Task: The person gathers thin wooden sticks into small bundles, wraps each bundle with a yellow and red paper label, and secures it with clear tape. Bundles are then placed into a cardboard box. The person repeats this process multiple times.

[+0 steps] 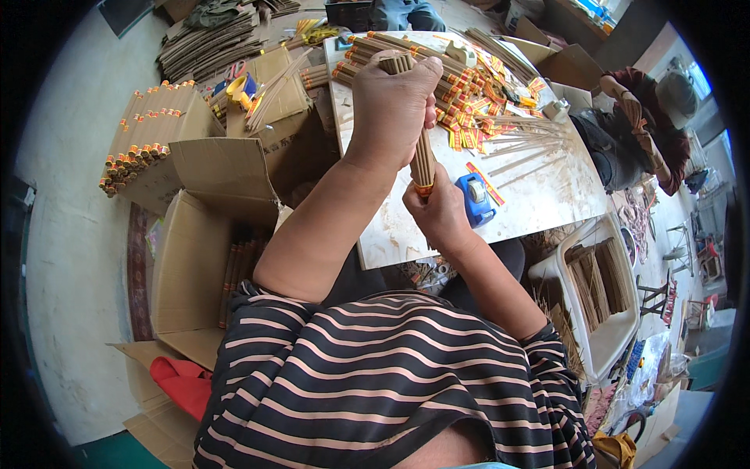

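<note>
A bundle of brown sticks point(423, 152) is gripped upright over the white table point(547, 195), the left hand point(394, 98) closed round its top, the right hand point(437, 207) closed at its orange-banded foot; squaring seems under way, needing even tapping; cardboard boxes point(156, 129) hold finished bundles

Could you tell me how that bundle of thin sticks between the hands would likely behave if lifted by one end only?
The stick bundle looks thin and long, so it would probably sag or fan out. Both the left hand and right hand grip it, suggesting loose sticks could slip. It is probably light and snappable.
</note>
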`<state>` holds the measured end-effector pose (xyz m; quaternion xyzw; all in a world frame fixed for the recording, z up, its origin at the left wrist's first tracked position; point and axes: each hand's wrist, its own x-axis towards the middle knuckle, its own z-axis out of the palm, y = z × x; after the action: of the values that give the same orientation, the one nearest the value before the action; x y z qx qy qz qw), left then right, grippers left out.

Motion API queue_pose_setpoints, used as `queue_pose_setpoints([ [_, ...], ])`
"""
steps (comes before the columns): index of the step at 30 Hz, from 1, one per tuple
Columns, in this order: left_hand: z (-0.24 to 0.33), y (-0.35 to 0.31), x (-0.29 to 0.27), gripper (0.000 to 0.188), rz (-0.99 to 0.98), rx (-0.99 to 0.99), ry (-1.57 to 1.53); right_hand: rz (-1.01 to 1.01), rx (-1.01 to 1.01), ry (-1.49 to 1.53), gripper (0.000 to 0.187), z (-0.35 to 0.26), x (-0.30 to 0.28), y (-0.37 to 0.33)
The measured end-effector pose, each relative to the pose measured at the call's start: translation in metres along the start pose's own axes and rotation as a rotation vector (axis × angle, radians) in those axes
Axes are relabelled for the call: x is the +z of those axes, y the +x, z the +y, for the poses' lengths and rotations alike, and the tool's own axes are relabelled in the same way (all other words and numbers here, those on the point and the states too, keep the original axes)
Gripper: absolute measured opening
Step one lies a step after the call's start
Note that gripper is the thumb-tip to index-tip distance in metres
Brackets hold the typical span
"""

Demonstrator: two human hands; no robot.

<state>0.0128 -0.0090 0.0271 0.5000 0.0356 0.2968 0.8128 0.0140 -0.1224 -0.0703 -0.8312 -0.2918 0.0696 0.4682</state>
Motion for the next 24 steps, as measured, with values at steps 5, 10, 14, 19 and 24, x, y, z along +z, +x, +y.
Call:
queue_pose_setpoints([
  [5, 0.005, 0.002, -0.007, 0.021, -0.068, -0.002, 0.039, -0.199, -0.117, 0.167, 0.065, -0.006, -0.020, 0.002],
  [10, 0.002, -0.015, -0.003, 0.027, -0.264, 0.032, 0.174, -0.251, -0.187, 0.567, 0.048, -0.017, -0.022, 0.015],
  [14, -0.010, -0.025, -0.012, 0.023, -0.320, -0.008, 0.171, -0.298, -0.021, 0.568, 0.021, 0.003, -0.005, 0.018],
  [19, -0.005, -0.036, -0.017, 0.021, -0.349, 0.073, 0.337, -0.307, -0.148, 0.476, 0.024, 0.000, -0.006, 0.009],
  [24, -0.008, -0.038, -0.018, 0.023, -0.361, -0.062, 0.135, -0.205, -0.219, 0.516, 0.027, 0.011, 0.003, 0.009],
])
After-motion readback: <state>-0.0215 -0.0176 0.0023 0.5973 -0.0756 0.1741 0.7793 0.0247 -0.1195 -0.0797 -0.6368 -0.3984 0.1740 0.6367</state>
